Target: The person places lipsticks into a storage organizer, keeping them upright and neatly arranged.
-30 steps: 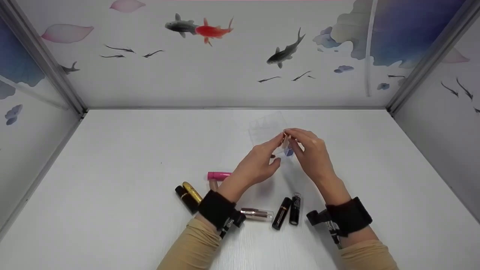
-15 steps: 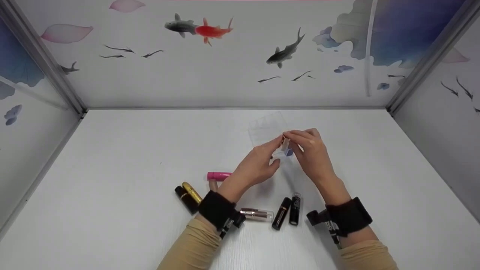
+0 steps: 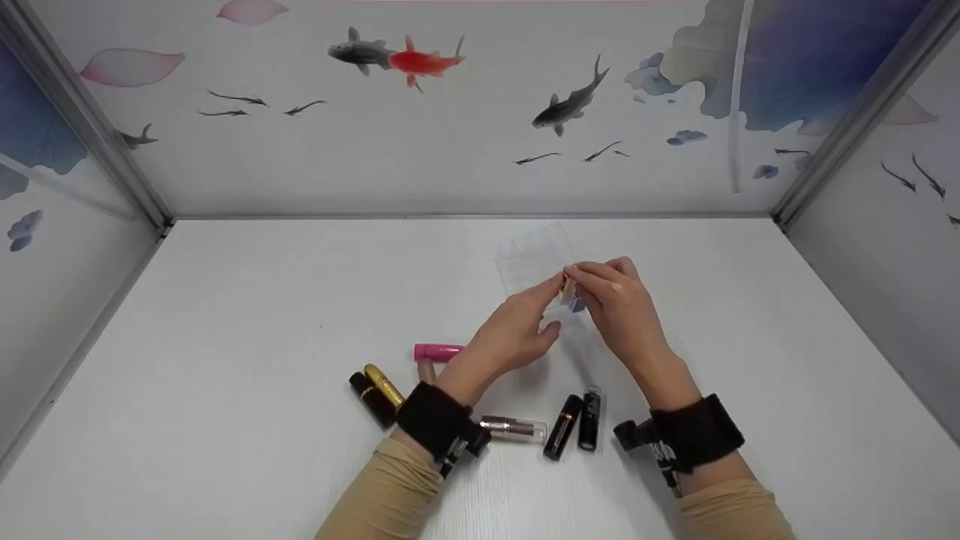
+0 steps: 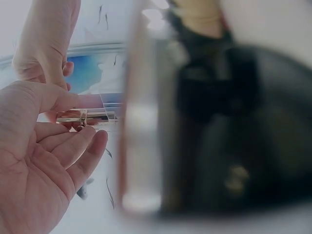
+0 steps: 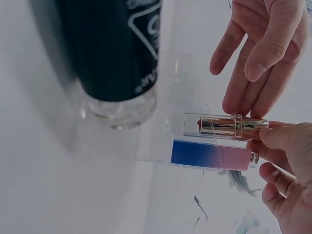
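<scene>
With our right hand (image 5: 280,161) pinching the lipstick (image 5: 224,126) over the organizer (image 3: 534,259) and left hand (image 3: 517,330) relaxed open, we risk missing its slot.

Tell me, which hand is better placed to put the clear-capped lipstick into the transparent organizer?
Probably the right hand: its fingers already pinch the lipstick at the organizer. The left hand holds nothing beside it.
</scene>
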`<control>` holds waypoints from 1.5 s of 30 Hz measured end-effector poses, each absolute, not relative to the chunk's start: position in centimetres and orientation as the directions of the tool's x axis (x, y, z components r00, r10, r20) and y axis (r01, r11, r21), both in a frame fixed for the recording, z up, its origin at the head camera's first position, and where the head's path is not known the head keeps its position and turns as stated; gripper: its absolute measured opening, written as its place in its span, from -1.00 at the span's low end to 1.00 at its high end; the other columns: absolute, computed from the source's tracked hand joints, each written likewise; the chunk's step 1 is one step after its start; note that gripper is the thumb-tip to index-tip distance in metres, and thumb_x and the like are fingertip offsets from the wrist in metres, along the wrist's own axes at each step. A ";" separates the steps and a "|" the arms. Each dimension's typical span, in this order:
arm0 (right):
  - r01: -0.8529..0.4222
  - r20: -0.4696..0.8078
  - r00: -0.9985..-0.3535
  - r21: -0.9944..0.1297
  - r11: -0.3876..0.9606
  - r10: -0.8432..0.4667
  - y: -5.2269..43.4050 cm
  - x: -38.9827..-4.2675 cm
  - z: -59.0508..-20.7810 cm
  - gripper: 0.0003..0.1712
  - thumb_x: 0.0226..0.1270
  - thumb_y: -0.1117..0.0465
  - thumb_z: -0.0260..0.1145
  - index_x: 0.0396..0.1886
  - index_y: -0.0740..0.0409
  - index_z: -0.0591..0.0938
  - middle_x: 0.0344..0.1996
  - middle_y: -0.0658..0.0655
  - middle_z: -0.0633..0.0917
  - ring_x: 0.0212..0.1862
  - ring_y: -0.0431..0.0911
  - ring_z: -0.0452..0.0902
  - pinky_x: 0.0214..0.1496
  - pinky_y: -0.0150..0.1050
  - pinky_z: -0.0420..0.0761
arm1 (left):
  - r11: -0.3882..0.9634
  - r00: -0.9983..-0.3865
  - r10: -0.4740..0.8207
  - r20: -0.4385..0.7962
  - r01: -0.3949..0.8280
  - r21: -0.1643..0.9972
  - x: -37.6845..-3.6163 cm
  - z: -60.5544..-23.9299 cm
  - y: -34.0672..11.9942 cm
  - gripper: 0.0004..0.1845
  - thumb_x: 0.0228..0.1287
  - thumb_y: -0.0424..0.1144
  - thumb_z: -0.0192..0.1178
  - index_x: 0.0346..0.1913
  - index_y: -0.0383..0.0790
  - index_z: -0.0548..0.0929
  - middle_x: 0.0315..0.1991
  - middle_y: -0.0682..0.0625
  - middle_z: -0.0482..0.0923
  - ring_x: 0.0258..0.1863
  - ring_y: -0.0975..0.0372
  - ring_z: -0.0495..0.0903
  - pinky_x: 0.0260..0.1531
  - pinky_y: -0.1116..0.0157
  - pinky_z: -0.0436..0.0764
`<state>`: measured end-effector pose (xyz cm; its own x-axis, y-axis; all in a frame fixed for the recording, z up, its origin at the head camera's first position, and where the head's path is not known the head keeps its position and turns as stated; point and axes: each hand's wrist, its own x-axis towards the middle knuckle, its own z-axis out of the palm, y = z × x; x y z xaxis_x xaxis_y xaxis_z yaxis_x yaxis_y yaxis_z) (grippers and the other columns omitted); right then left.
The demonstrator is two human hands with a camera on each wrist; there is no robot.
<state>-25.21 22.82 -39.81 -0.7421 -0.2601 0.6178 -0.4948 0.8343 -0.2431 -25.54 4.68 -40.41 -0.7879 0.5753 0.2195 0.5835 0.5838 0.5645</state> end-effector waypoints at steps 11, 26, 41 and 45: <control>-0.489 0.602 -0.746 -0.202 0.849 -0.286 22.7 -25.2 -40.0 -0.70 0.30 0.44 0.32 0.00 0.22 0.76 -0.01 0.17 0.75 -0.06 0.05 0.54 -0.03 -0.13 0.70 | 0.598 -0.791 0.586 0.177 0.569 0.564 -25.6 -40.5 4.9 -0.26 0.43 -0.26 0.12 0.58 -0.20 0.08 0.53 -0.07 0.24 0.49 0.13 0.31 0.46 0.24 0.34; -0.497 0.566 -0.757 -0.175 0.850 -0.326 22.7 -25.2 -40.1 -0.67 0.28 0.48 0.33 0.03 0.25 0.74 0.01 0.18 0.75 -0.02 0.07 0.56 -0.01 -0.14 0.71 | 0.600 -0.791 0.589 0.164 0.564 0.567 -25.7 -40.8 4.8 -0.27 0.43 -0.28 0.12 0.58 -0.21 0.10 0.53 -0.09 0.25 0.49 0.11 0.31 0.47 0.22 0.34; -0.525 0.560 -0.752 -0.189 0.830 -0.348 23.0 -25.0 -39.8 -0.67 0.31 0.44 0.32 0.06 0.24 0.72 0.05 0.22 0.72 0.02 0.10 0.57 -0.01 -0.11 0.71 | 0.632 -0.811 0.561 0.166 0.549 0.546 -25.4 -40.3 4.5 -0.34 0.47 -0.24 0.10 0.55 -0.23 0.17 0.51 -0.09 0.29 0.49 0.12 0.31 0.48 0.20 0.32; -0.537 0.574 -0.743 -0.204 0.819 -0.344 23.2 -24.9 -39.4 -0.67 0.31 0.45 0.32 0.05 0.24 0.72 0.05 0.23 0.72 0.01 0.11 0.57 0.00 -0.09 0.70 | 0.680 -0.840 0.519 0.155 0.516 0.521 -25.1 -39.8 4.4 -0.35 0.47 -0.21 0.12 0.54 -0.20 0.21 0.50 -0.07 0.32 0.48 0.12 0.34 0.46 0.19 0.34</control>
